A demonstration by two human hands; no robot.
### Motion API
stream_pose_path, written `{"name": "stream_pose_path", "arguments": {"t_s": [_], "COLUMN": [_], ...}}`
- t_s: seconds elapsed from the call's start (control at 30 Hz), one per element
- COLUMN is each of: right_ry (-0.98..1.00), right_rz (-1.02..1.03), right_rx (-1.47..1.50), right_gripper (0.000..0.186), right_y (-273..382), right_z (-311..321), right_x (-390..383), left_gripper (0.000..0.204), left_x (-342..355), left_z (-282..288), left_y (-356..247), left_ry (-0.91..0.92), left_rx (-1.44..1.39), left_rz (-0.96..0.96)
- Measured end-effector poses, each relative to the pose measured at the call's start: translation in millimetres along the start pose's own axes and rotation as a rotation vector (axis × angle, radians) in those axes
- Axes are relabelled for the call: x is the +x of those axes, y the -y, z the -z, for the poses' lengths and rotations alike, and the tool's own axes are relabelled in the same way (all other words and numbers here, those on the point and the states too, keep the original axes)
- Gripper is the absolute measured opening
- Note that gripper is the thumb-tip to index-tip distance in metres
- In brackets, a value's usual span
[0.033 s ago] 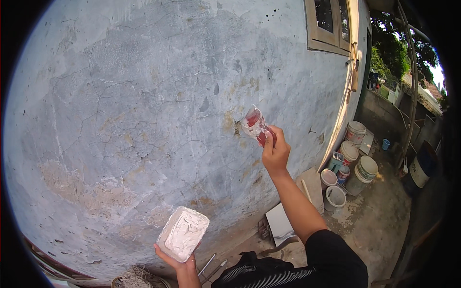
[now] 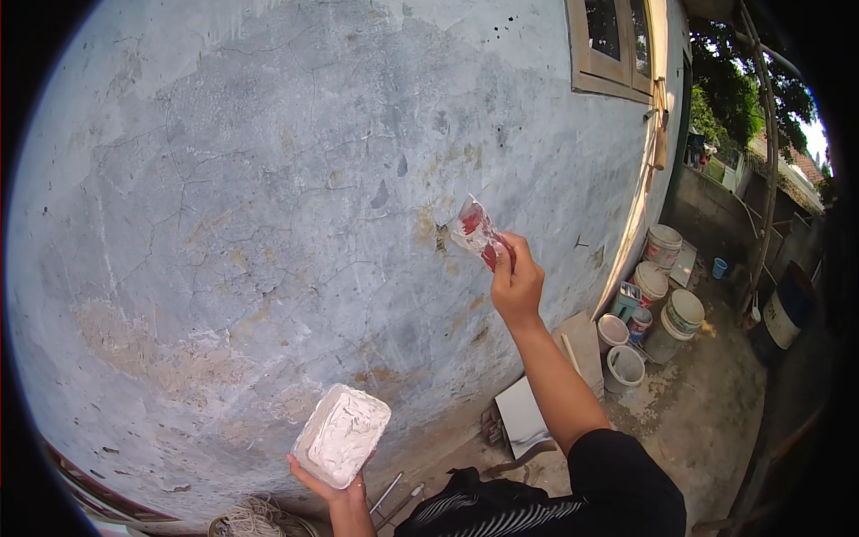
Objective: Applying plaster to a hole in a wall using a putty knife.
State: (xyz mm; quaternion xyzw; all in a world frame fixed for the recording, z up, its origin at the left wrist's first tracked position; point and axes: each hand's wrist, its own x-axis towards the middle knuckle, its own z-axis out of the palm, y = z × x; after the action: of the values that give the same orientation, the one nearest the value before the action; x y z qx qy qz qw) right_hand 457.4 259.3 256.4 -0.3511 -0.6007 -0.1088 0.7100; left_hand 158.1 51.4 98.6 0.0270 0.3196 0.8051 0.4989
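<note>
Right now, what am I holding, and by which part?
Left hand: tub of white paste, by its near end. Right hand: scraper, by its red handle.

I've got soft, even daylight across the blue-grey wall, its cracks reading crisply mid-view. The pale putty is bright yet keeps its ridges. Over right, a hard sunlit streak runs down the wall's corner, and look, the sky burns out to white! Below it the barrel sinks into shadow. My fisheye bends the long pole, and a black rim swallows every corner.
</note>
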Motion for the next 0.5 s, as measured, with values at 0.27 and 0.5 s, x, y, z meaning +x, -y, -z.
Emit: {"name": "stream_pose_path", "arguments": {"t_s": [0.27, 0.5], "right_ry": [-0.062, -0.059], "right_rz": [-0.043, -0.090], "right_rx": [0.056, 0.063], "right_gripper": [0.016, 0.015], "right_y": [-6, -4], "right_z": [-1, 5], "right_x": [0, 0], "left_gripper": [0.090, 0.090], "left_x": [-3, -6], "left_z": [-2, 2], "left_y": [3, 3], "left_ry": [0.063, 0.024], "left_rx": [-0.039, -0.047], "left_rz": [0.003, -0.016]}}
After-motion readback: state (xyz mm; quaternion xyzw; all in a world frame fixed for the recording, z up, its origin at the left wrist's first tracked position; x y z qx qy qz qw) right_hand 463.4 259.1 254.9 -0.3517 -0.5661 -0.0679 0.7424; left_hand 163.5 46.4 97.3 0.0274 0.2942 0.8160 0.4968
